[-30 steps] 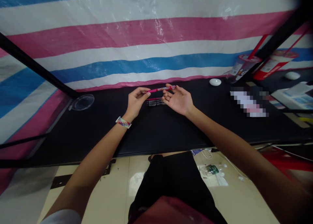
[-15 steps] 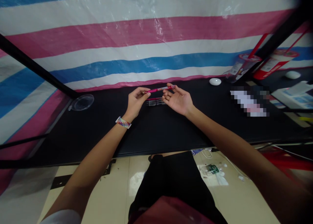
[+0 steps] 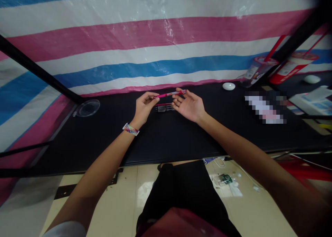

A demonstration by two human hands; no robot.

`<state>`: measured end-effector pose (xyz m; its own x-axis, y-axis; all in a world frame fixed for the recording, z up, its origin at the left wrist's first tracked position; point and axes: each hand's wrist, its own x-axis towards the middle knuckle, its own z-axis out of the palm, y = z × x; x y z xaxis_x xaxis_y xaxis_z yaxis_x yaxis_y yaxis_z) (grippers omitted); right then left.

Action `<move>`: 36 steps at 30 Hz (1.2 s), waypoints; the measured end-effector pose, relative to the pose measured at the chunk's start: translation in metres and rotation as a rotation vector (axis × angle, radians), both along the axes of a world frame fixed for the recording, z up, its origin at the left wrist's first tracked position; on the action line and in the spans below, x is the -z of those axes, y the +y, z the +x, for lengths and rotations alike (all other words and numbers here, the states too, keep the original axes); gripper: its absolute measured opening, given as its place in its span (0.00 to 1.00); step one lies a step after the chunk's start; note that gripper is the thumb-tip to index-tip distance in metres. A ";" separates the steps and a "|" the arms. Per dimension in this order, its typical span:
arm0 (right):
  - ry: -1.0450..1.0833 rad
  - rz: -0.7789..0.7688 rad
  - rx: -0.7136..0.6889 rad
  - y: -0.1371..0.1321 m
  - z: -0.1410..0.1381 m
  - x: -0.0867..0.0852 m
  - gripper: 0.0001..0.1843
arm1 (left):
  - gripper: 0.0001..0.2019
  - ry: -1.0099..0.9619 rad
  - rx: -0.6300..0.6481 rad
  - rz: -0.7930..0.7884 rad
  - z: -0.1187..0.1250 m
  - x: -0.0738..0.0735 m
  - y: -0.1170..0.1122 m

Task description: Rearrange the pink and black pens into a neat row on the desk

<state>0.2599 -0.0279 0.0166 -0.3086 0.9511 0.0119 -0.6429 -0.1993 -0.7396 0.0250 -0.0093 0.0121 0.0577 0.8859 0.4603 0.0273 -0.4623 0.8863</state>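
A pink pen [image 3: 167, 94] with a patterned, whitish section is held level above the black table [image 3: 166, 136]. At its left end, my left hand [image 3: 144, 107] pinches it between thumb and fingers. The other end lies between the thumb and fingertips of my right hand [image 3: 191, 107], whose palm is turned partly upward and whose lower fingers are curled. Just below the held pen, several pens [image 3: 163, 108] lie side by side on the table, one of them pink on top. My right fingers cover their right ends.
A clear round plastic lid [image 3: 89, 108] lies at the left. Toward the right are a white oval object [image 3: 228, 86], a clear cup [image 3: 255, 71] with a red straw, a red-and-white cup [image 3: 293, 67] and a blurred-out item [image 3: 264, 109]. Striped sheeting [image 3: 155, 33] hangs behind the table.
Both hands keep their hold on the pink pen in nearly the same place. The pen seems to have turned slightly about its length; otherwise only a tiny camera shift shows.
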 end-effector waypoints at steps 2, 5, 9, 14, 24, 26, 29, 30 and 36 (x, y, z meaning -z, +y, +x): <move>0.005 0.009 0.014 0.001 0.000 0.001 0.15 | 0.09 0.011 -0.005 0.004 0.000 0.000 0.000; -0.016 0.021 0.023 0.000 0.000 0.000 0.15 | 0.10 0.042 -0.023 0.018 0.001 0.001 0.000; -0.018 0.026 0.003 -0.002 0.001 -0.003 0.23 | 0.10 0.051 -0.025 0.025 0.001 0.002 0.000; 0.041 -0.017 -0.009 -0.003 0.001 -0.004 0.27 | 0.10 0.022 -0.015 0.014 0.001 0.003 0.001; 0.071 -0.030 0.027 0.001 0.000 0.003 0.15 | 0.07 -0.021 0.028 -0.014 0.003 0.003 0.000; 0.032 -0.015 0.038 0.002 0.000 0.003 0.15 | 0.07 -0.024 0.027 -0.017 0.003 0.003 0.000; -0.038 -0.009 0.026 0.001 0.001 0.002 0.19 | 0.07 -0.011 0.000 -0.025 0.001 0.002 0.001; -0.060 -0.009 0.020 0.001 0.001 0.002 0.21 | 0.07 -0.008 -0.008 -0.027 0.001 0.002 0.001; -0.094 0.015 -0.010 0.003 0.004 0.003 0.20 | 0.07 0.000 -0.010 -0.021 0.000 0.001 0.000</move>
